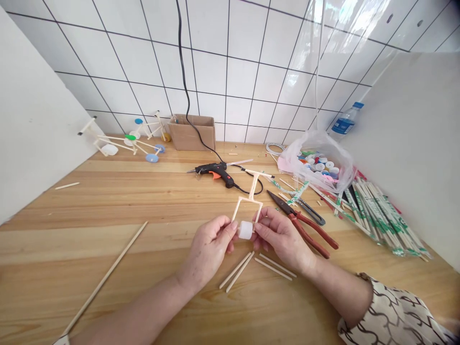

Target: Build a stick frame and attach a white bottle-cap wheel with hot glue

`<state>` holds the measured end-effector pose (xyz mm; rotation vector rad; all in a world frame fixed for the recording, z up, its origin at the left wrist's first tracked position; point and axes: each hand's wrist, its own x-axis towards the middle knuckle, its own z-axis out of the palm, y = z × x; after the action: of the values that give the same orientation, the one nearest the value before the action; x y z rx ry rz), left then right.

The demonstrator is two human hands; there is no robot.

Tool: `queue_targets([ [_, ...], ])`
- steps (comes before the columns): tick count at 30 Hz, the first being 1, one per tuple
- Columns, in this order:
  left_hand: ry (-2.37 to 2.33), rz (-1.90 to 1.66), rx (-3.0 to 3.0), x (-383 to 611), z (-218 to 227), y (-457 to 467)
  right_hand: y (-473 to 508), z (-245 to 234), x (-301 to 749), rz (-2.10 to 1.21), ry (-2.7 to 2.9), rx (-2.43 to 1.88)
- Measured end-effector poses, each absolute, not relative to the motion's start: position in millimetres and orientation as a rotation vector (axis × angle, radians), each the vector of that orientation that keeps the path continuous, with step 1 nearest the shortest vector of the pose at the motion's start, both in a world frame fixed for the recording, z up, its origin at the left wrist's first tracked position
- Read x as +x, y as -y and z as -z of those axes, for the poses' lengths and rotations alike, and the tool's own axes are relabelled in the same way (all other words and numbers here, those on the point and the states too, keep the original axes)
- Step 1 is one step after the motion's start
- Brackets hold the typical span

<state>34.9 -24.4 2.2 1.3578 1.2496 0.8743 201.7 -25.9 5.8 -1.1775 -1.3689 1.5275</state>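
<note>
Between my hands is a small wooden stick frame (247, 199), a fork shape with a T-shaped handlebar at its far end. A white bottle cap (246, 230) sits between the two prongs at the near end. My left hand (212, 247) pinches the left prong by the cap. On the other side, my right hand (276, 235) pinches the right prong between thumb and fingers. Several short cut sticks (239, 270) lie on the table just below my hands. Red-handled pliers (305, 225) rest close to my right hand.
A black glue gun (215, 171) lies beyond the frame, its cord running up the wall. Finished stick-and-cap models (129, 139) stand back left beside a cardboard box (194, 132). At right are a bag of caps (316, 160), wrapped chopsticks (388, 215) and a utility knife (309, 211).
</note>
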Motion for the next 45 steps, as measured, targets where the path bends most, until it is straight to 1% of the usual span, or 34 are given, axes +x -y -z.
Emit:
queue_targets([
  [28,-1.227,-0.864,1.380,35.3,-7.2,27.3,23.6,-5.3,203.3,-1.499,1.385,-1.156],
  [39,-1.233,-0.951,1.316,34.3,-4.0,26.4,22.7,-3.1,203.9,-1.493,1.376,-1.140],
  [45,-1.252,-0.938,1.333,34.2,-5.3,26.1,23.3,-2.4,203.8,-1.485,1.365,-1.138],
])
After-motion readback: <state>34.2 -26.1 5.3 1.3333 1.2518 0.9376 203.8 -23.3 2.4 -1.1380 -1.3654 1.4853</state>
